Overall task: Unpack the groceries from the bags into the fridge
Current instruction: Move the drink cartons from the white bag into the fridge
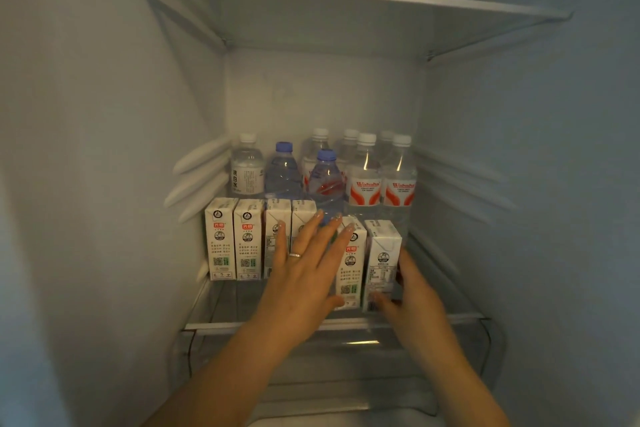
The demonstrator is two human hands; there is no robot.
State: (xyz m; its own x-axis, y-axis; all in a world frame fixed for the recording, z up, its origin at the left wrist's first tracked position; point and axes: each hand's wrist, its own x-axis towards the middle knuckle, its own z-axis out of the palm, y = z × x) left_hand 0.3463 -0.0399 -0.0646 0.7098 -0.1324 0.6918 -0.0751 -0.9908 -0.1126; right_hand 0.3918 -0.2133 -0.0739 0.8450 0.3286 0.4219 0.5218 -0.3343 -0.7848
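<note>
Holding stock: fridge (pixel 104 149), lit, one glass shelf (pixel 221 302) loaded. Back rows: water bottles (pixel 363 180), white and blue caps, upright. Front row: milk cartons (pixel 220 239), upright, side by side. Left hand (pixel 304 274), ring on one finger, fingers straight and spread, lying flat across the middle cartons. Right hand (pixel 412 298) grips the rightmost carton (pixel 382 263), thumb at its lower front, fingers round its right side; this carton stands on the shelf, touching its neighbour.
</note>
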